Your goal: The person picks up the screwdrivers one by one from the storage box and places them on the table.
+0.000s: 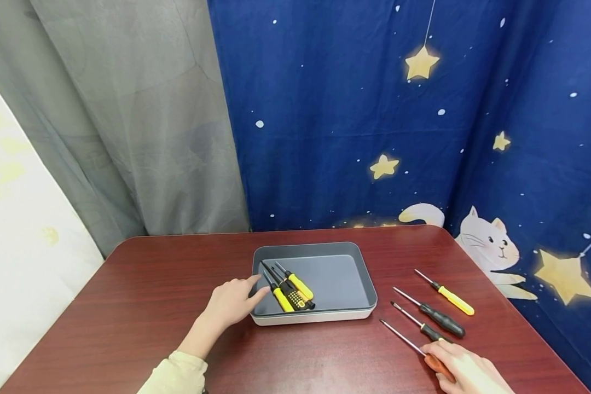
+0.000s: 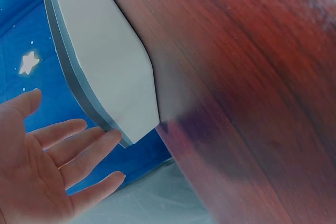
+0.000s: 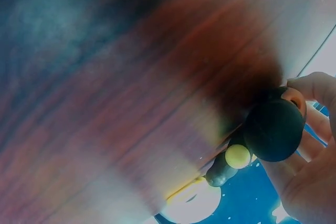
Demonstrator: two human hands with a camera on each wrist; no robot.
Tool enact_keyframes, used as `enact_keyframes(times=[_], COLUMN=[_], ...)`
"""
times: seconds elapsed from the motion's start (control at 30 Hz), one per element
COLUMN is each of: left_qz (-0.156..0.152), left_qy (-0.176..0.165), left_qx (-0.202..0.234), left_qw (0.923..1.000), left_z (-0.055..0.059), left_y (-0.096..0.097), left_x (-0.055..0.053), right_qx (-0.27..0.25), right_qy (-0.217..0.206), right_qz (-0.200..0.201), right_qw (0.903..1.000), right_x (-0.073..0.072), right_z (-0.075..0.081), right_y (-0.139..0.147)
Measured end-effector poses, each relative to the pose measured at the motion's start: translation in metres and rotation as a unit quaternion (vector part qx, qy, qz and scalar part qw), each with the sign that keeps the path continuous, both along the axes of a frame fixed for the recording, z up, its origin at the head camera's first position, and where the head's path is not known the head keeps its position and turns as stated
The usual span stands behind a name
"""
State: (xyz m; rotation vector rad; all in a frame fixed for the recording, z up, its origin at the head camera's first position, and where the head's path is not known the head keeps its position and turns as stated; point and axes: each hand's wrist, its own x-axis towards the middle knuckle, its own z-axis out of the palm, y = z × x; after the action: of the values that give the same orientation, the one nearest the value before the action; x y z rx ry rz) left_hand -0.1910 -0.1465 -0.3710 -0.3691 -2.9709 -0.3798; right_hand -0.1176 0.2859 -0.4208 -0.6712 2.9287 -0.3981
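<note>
My right hand (image 1: 465, 369) grips the orange handle of a screwdriver (image 1: 438, 365), whose shaft points toward the tray. In the right wrist view the round dark end of that handle sits between thumb and fingers. My left hand (image 1: 233, 301) has its fingers spread at the left rim of a grey tray (image 1: 345, 284); the left wrist view shows fingertips at the tray's edge. Inside the tray's left side lie several screwdrivers with yellow or black handles, among them a yellow-handled screwdriver (image 1: 301, 285) and one with a black handle dotted yellow (image 1: 295, 299).
Right of the tray, three more screwdrivers lie in a row on the dark red table (image 1: 315, 361): a yellow-handled one (image 1: 455, 300), a black-handled one (image 1: 442, 319) and a black-and-yellow one (image 1: 430, 331) close to my right hand. Curtains (image 1: 325, 137) hang behind the table.
</note>
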Motion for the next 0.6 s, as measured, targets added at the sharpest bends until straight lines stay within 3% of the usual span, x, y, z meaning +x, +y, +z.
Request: enact_keyframes(times=[0.37,0.6], left_qz=[-0.004,-0.003], left_qy=[0.0,-0.003], left_qx=[0.001,0.003], left_qw=[1.0,1.0], left_z=[-0.0021,-0.0007], left_y=[-0.0001,-0.0002], left_x=[-0.0012,-0.0008], right_qx=[-0.012,-0.004], right_qy=[0.036,0.018], right_qz=[0.012,0.01], right_qw=[0.9992,0.9998], right_x=[0.0007,-0.0001], right_z=[-0.0003,-0.0005], right_y=[-0.0021,-0.0008])
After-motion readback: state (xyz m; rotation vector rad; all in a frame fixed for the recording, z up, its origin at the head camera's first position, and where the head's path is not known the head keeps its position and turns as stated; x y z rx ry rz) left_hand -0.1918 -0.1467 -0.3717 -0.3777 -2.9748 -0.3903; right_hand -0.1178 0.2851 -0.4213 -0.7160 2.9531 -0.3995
